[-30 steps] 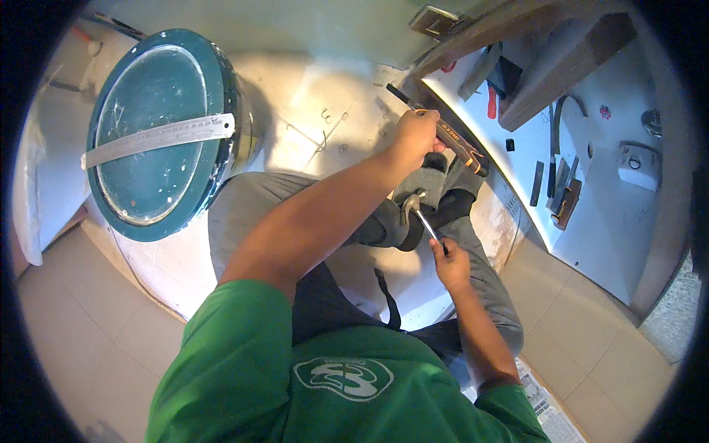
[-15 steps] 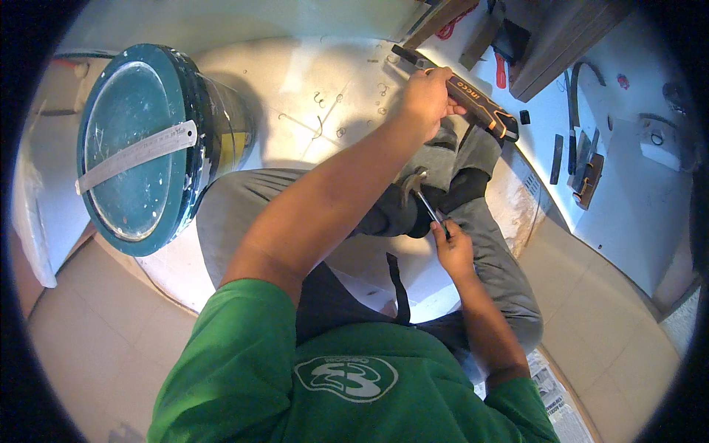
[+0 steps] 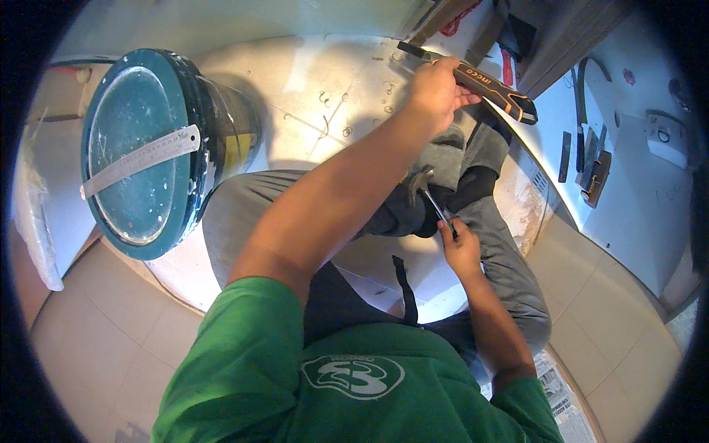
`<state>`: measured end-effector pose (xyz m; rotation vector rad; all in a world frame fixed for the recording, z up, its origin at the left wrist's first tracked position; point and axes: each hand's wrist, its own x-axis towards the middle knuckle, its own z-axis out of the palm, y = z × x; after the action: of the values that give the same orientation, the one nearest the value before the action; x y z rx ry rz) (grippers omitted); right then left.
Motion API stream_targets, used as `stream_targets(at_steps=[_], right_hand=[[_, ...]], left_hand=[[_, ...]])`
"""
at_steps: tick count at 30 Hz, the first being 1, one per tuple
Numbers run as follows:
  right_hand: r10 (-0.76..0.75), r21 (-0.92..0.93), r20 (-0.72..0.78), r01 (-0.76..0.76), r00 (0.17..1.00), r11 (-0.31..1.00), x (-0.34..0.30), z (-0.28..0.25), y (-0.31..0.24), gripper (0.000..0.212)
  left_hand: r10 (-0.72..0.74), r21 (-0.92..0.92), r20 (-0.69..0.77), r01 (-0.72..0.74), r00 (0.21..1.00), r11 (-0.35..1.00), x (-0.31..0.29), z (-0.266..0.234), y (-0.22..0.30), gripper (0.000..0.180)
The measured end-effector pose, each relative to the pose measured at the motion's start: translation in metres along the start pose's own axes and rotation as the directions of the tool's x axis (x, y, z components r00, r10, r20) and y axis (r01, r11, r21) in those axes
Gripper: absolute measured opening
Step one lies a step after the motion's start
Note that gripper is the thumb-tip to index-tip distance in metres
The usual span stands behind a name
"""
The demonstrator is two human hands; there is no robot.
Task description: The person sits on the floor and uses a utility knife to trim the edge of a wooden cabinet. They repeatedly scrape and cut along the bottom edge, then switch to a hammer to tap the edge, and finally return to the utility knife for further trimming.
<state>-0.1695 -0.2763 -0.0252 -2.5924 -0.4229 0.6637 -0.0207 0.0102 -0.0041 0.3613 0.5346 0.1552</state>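
**Inspector A:** As seen from the head camera, left hand (image 3: 436,92) up at one o'clock, clenched round a chisel (image 3: 473,80). Black-and-orange handle out to the right of the fist, dark blade out to the left, toward twelve.

**Inspector B:** Noted. And the right hand (image 3: 461,247)?

**Inspector A:** Just right of centre, fingers closed on the shaft of a hammer (image 3: 427,193). Steel head above the hand, toward eleven o'clock from the knuckles, over the knees. Well apart from the chisel.

**Inspector B:** Under the chisel?

**Inspector A:** White board (image 3: 332,88), flat on the floor from ten round to two o'clock, marked with small dark curls and pencil lines. Cannot tell whether blade tip touching it.

**Inspector B:** Posture?

**Inspector A:** Seated, green shirt (image 3: 295,376) at six, grey trousers (image 3: 509,280), dark socks (image 3: 473,184) near centre. Left forearm stretched across the lap from seven toward one.

**Inspector B:** Surroundings?

**Inspector A:** At nine to ten o'clock, teal bucket (image 3: 148,155), paint-spattered, lid on, standing on the board's left part. Steel ruler (image 3: 140,161) lying across the lid, slanted. At two to three o'clock, pale panel (image 3: 628,192) with loose tools: brown-handled piece (image 3: 597,177), dark flat bar (image 3: 565,155), white socket (image 3: 662,136). Red item (image 3: 507,68) just beyond the chisel handle, kind not clear. Newspaper (image 3: 554,384) at five o'clock on beige tile (image 3: 96,340).
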Motion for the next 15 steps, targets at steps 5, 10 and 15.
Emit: stream_targets(at_steps=[5,10,15], right_hand=[[-0.014,0.012,0.028,0.014,1.0,1.0,0.001,-0.002,0.0,0.034],[-0.009,0.014,0.019,0.009,1.0,1.0,0.001,-0.004,-0.004,0.036],[-0.003,0.03,0.021,0.002,1.0,1.0,0.001,-0.005,-0.008,0.035]], left_hand=[[-0.012,-0.017,-0.036,0.011,0.999,1.0,0.002,0.007,-0.001,0.022],[-0.022,-0.004,-0.013,0.022,1.0,1.0,-0.004,0.013,0.0,0.026],[-0.02,-0.029,-0.003,0.019,1.0,0.999,-0.001,0.012,-0.002,0.026]])
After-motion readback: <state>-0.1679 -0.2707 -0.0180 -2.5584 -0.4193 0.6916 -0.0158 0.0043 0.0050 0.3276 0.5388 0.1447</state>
